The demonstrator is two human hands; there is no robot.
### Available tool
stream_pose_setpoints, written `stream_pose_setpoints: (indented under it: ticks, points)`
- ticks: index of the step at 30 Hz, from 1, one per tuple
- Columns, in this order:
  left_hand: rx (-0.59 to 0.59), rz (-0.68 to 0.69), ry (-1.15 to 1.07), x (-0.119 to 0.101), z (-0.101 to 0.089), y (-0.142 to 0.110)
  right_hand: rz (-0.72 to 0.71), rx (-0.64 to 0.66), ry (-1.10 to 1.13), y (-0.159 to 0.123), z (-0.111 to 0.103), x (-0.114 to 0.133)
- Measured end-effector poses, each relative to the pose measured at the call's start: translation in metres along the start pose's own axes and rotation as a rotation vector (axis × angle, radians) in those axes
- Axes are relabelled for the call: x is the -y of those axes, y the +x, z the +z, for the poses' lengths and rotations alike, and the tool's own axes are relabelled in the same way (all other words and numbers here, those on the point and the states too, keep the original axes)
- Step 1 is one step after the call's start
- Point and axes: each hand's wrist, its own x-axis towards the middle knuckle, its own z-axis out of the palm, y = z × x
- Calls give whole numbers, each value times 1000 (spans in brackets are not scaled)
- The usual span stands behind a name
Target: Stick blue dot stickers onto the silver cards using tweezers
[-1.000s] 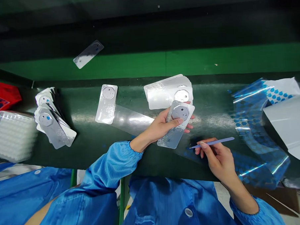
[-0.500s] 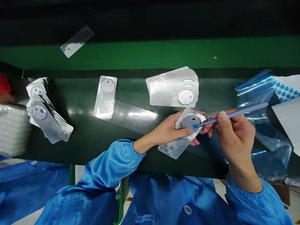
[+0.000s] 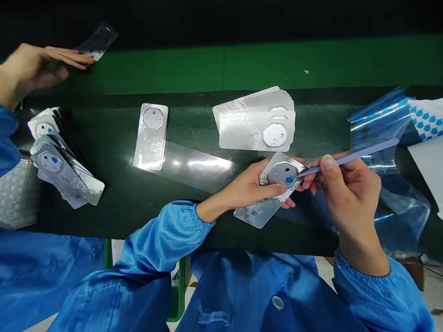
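My left hand (image 3: 255, 186) grips a silver rectangular plate (image 3: 262, 209) with an octagonal grey disc near its top end, held tilted just above the dark green bench. My right hand (image 3: 345, 190) pinches purple tweezers (image 3: 353, 158), whose tip presses a small blue dot sticker (image 3: 288, 180) onto the disc. Both hands are closed, and the two meet over the plate.
A fanned stack of silver plates (image 3: 256, 123) lies just behind my hands; a single plate (image 3: 151, 136) and a clear strip (image 3: 195, 167) lie left. Finished plates with blue dots (image 3: 62, 165) are piled far left. Blue sticker film (image 3: 385, 129) spreads right. Another person's hand (image 3: 37, 66) reaches to a plate (image 3: 98, 40) at top left.
My right hand brought the tweezers from the bench up to the plate's disc, where a blue dot now sits. Another person's hand has come in at the top left.
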Motion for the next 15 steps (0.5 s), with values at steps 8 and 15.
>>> stream_pose_setpoints:
  ticks: [8, 15]
  points:
    - [-100, 23, 22, 1, 12, 0, -85, -44, -55, -3, 4, -3]
    - [-212, 98, -133, 2, 23, 0, -307, -319, 34, -1, 17, 3]
